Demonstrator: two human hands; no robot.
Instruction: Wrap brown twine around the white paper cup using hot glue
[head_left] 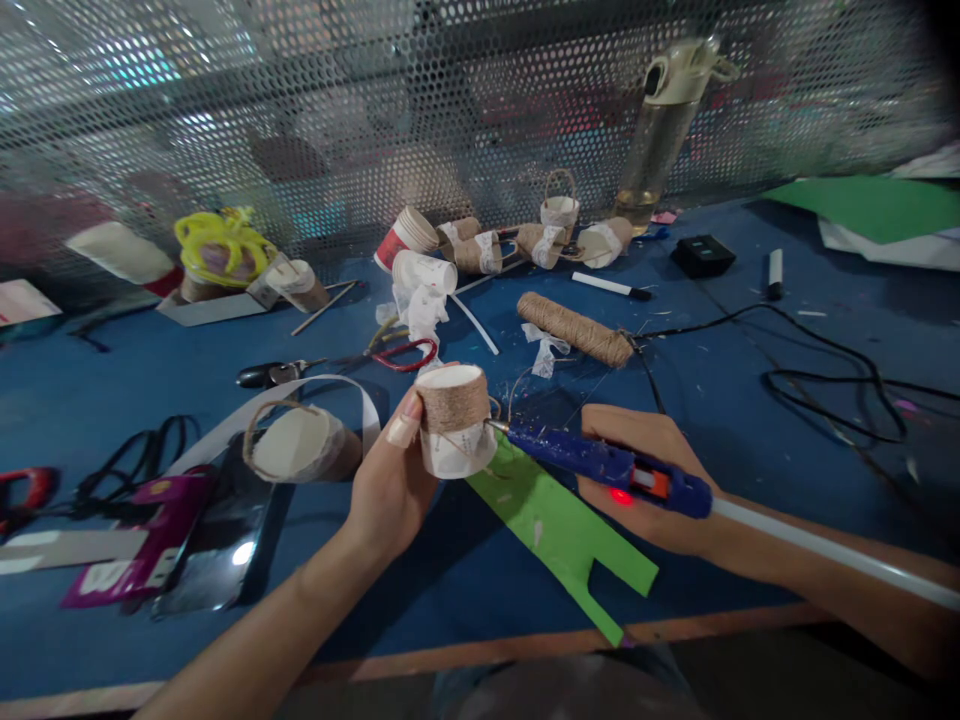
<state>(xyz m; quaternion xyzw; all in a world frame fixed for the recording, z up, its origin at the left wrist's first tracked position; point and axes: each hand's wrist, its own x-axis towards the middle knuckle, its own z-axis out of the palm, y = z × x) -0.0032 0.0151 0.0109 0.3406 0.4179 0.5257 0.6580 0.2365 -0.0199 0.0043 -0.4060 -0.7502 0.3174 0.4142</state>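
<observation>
My left hand [394,485] is closed around a small white paper cup [456,455] whose upper part is wound with brown twine [454,402]. In my right hand [652,450] is a blue hot glue gun [592,455], a white glue stick [825,555] trailing from its back end. The nozzle points at the cup's right side, close to the lower edge of the twine; whether it touches I cannot tell. A red light glows on the gun. Beneath lies a green cut piece of paper [555,515]. Behind the cup rests a spool of twine [576,328].
Several twine-wrapped cups [540,245] lie along the perforated metal screen [450,110], near a clear water bottle [664,130]. Red-handled scissors [409,354], a finished-looking cup with a handle [300,445] and a phone [217,545] lie leftward. A black cable [817,340] loops at right.
</observation>
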